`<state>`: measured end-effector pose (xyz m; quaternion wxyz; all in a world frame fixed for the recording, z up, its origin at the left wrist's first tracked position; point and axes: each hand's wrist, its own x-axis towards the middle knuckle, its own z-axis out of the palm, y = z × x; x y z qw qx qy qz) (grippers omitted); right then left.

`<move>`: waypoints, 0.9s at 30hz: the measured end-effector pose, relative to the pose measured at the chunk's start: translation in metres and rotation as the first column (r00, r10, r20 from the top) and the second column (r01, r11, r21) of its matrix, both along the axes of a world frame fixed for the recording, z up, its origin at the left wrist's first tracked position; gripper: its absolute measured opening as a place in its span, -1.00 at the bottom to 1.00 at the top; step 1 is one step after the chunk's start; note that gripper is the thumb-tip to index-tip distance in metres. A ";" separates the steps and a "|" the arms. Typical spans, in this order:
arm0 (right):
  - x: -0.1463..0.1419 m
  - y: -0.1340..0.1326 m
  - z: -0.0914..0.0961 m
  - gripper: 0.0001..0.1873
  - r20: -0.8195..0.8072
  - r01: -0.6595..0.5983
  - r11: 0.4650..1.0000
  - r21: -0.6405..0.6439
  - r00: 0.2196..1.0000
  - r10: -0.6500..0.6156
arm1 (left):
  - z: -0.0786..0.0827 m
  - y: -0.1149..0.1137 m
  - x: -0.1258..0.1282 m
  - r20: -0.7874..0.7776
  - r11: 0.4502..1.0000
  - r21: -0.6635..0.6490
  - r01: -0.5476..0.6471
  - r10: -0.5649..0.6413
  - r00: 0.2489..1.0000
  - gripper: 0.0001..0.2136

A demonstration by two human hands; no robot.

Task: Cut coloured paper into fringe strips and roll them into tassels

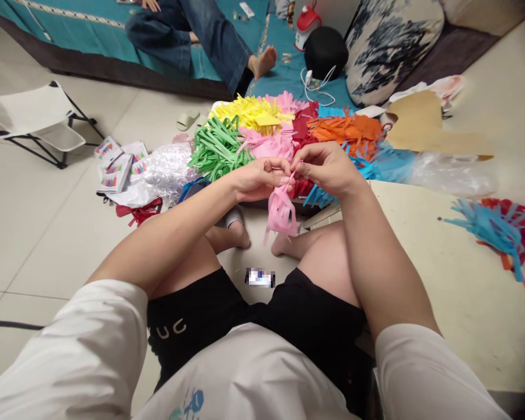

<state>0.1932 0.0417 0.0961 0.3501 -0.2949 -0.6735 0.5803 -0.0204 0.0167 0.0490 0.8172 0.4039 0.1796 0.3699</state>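
The left hand point(265, 178) and right hand point(326, 166) meet above the person's knees, thumbs and fingers pinching the narrow upper end of a pink tassel point(282, 213). Its loose, looped strips hang below the fingertips, over the gap between the legs. On the floor under it lies a phone point(260, 277), its screen blurred out.

Just beyond the hands, a heap of cut strips spreads over the near end of a teal-covered couch point(284, 35): green strips point(221, 149) at the left edge, yellow strips point(249, 114) behind them, pink strips point(266, 143) in the middle, dark red strips point(304, 119) next, then orange strips point(347, 134) and blue strips point(387, 160) to the right. A brown sheet point(420, 122) and a clear plastic bag point(455, 172) lie at the heap's right end.

Near the right edge of a pale tabletop point(441, 280) rest blue and red tassels point(505, 227). Left of the heap are shiny white tinsel point(168, 169), printed leaflets point(118, 166) and a folding stool point(35, 116).

Farther along the couch, another person in jeans point(214, 35) sits with a bare foot near the front edge; a black rounded object point(326, 52) and a patterned cushion point(391, 44) stand to the right.
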 end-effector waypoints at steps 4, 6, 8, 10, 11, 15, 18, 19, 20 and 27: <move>0.004 0.002 -0.002 -0.29 0.022 -0.017 0.999 0.039 1.000 0.016 | -0.001 0.000 0.000 0.012 1.000 0.021 0.008 -0.008 1.000 -0.48; 0.005 0.003 -0.003 -0.31 0.033 -0.012 0.998 0.056 0.999 0.010 | -0.001 0.000 0.000 0.002 0.999 0.034 0.001 -0.002 1.000 -0.51; 0.006 0.006 -0.004 -0.33 0.030 0.000 0.997 0.081 1.000 -0.003 | -0.001 0.001 -0.001 0.002 0.998 0.065 -0.002 0.002 1.000 -0.57; 0.006 0.011 -0.006 -0.35 0.007 0.021 0.993 0.119 1.000 -0.021 | -0.001 0.002 -0.002 0.017 0.996 0.093 0.006 -0.008 1.000 -0.64; 0.006 0.013 -0.007 -0.36 -0.005 0.032 0.990 0.138 0.999 -0.032 | -0.001 0.003 -0.002 0.022 0.995 0.098 0.013 -0.015 1.000 -0.67; 0.004 0.015 -0.006 -0.42 -0.019 0.079 0.974 0.211 0.997 -0.077 | 0.003 0.000 0.001 -0.043 0.997 0.071 -0.028 0.031 0.999 -0.78; 0.003 0.010 -0.001 -0.45 -0.015 0.092 0.961 0.262 0.996 -0.091 | 0.007 -0.003 0.003 -0.130 0.992 0.069 -0.104 0.112 0.985 -0.82; 0.002 0.008 0.001 -0.45 -0.010 0.091 0.958 0.273 0.996 -0.092 | 0.007 -0.003 0.004 -0.139 0.992 0.072 -0.105 0.114 0.984 -0.82; 0.001 0.006 0.002 -0.46 -0.004 0.090 0.955 0.282 0.996 -0.093 | 0.007 -0.004 0.004 -0.134 0.993 0.075 -0.092 0.102 0.986 -0.82; -0.004 0.003 0.005 -0.56 0.121 0.123 0.925 0.359 0.977 -0.177 | 0.005 0.004 -0.003 -0.157 0.994 0.105 -0.021 0.037 0.987 -0.83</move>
